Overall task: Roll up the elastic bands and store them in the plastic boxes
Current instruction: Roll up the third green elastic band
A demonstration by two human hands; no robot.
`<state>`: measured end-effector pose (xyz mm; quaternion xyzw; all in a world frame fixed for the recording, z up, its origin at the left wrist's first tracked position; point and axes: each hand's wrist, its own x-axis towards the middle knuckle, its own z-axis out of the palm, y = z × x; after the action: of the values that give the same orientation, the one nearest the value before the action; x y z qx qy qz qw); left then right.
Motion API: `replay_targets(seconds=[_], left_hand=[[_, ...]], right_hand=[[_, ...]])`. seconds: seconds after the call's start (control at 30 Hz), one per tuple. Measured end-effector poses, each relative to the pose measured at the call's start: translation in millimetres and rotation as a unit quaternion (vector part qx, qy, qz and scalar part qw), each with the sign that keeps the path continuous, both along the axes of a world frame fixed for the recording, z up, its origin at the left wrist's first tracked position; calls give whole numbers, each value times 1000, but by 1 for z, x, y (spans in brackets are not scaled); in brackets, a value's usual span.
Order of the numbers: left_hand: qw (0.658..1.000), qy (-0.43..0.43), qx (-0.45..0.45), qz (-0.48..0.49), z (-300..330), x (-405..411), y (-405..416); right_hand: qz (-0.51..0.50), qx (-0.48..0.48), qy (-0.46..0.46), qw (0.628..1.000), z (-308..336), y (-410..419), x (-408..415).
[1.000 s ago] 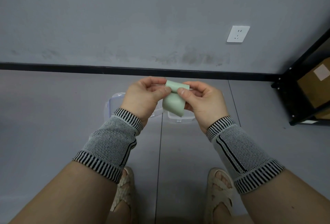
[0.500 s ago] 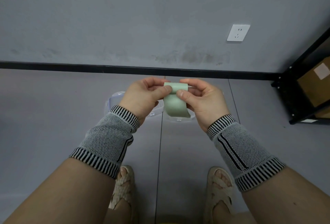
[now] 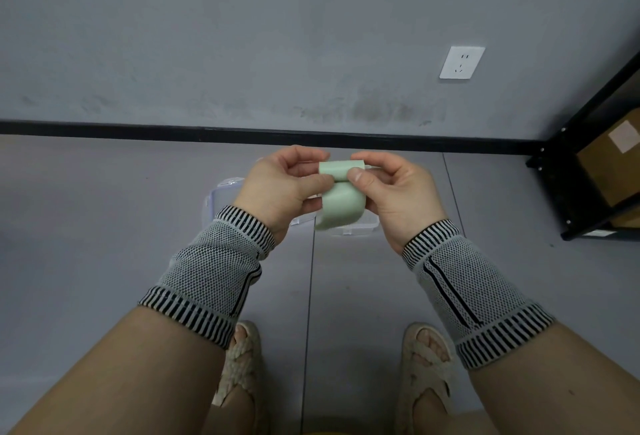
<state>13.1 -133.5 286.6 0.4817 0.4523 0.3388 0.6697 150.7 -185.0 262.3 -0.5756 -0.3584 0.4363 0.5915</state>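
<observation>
Above the box [image 3: 353,228], both hands hold 1 pale green band [image 3: 341,200] in the air. The left hand [image 3: 280,188] pinches the left end of the rolled part between thumb and curled fingers. The right hand [image 3: 398,192] pinches the right end the same way, its thumb pressed on the front of the roll. The roll lies level; a loose tail hangs from it toward the box and ends just over the near rim.

The box is clear plastic and stands on the floor directly under the hands. A second clear piece [image 3: 221,195], probably a lid or another box, lies just left of it; the hands hide most of both, so the contents cannot be told.

Faults to expect:
- Unrolling. The band is elastic and would likely spring open if either pinch slackens before the tail is wound in.
- Skewed roll. Uneven turning by the 2 hands would likely cone the roll, and a coned roll may not seat flat in the box.
- Drop. A released roll could bounce off the rim and land on the floor.

Clearances: the wall stands well behind the box. A black rack [image 3: 588,171] stands well to the right of it. The person's 2 feet are near it on the near side. The floor left of the box gives open room.
</observation>
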Motion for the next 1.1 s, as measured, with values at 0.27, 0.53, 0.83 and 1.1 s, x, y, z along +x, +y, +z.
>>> replay_targets(seconds=[0.27, 0.53, 0.83, 1.1], left_hand=[[1000, 14, 5, 11, -2, -2, 2], [999, 19, 35, 7, -1, -1, 0], [1000, 17, 9, 13, -2, -1, 1], [1000, 5, 29, 7, 1, -2, -1]], right_hand=[[16, 14, 5, 1000, 1, -1, -1], [-13, -3, -4, 1000, 1, 1, -1], [-6, 10, -3, 1000, 2, 0, 1], [-7, -11, 21, 1000, 1, 0, 0]])
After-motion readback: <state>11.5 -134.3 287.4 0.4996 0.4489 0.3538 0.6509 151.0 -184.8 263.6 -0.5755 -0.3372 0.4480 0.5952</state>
